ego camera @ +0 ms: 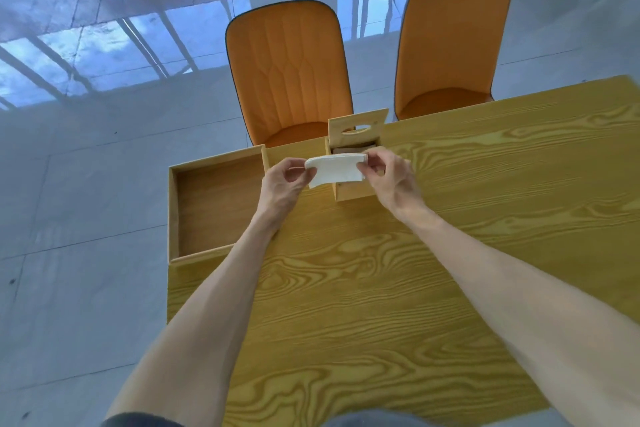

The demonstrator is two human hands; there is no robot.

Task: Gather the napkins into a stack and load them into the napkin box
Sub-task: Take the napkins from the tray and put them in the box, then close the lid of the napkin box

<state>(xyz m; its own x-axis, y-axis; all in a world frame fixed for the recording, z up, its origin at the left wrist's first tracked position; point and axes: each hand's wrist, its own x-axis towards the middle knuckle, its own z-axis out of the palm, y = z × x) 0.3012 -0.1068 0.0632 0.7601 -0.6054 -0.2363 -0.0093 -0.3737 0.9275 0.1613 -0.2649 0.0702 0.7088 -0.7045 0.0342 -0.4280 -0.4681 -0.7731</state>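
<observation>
Held a white napkin stack (335,168) just above the open top of the wooden napkin box (353,163), at its near side. Left hand (284,185) pinched on the stack's left end, fingers (300,173) closed around it. Right hand (389,177) pinched on the right end likewise. Lid (358,130) stood upright at the box's far side. Empty wooden tray (214,204) lay left of the box on the yellow worktop (381,288); two orange chairs (289,73) beyond the box.
</observation>
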